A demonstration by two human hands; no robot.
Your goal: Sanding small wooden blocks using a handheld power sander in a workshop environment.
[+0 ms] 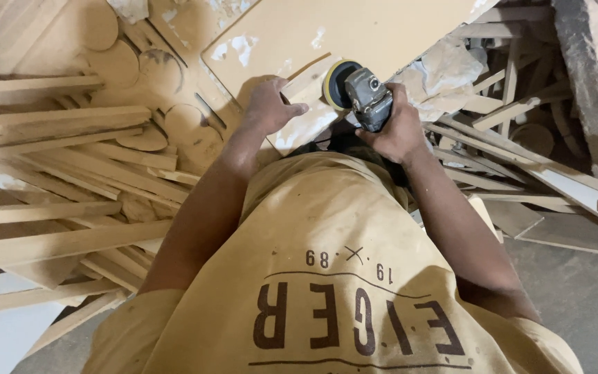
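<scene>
My right hand (pixel 394 130) grips a grey handheld sander (pixel 367 97), whose round black and yellow pad (pixel 335 83) presses against a small wooden piece (pixel 309 84). My left hand (pixel 269 104) holds that piece down flat on a large tan board (pixel 327 31) patched with white filler. Both arms reach out over my dusty yellow shirt, which fills the lower middle of the view.
Piles of dusty wooden strips (pixel 57 173) and round cut-outs (pixel 115 62) lie to the left. More offcuts and crumpled white material (pixel 451 69) sit on the right, with slats (pixel 520 166) leaning there. A grey floor (pixel 576 291) shows at the lower right.
</scene>
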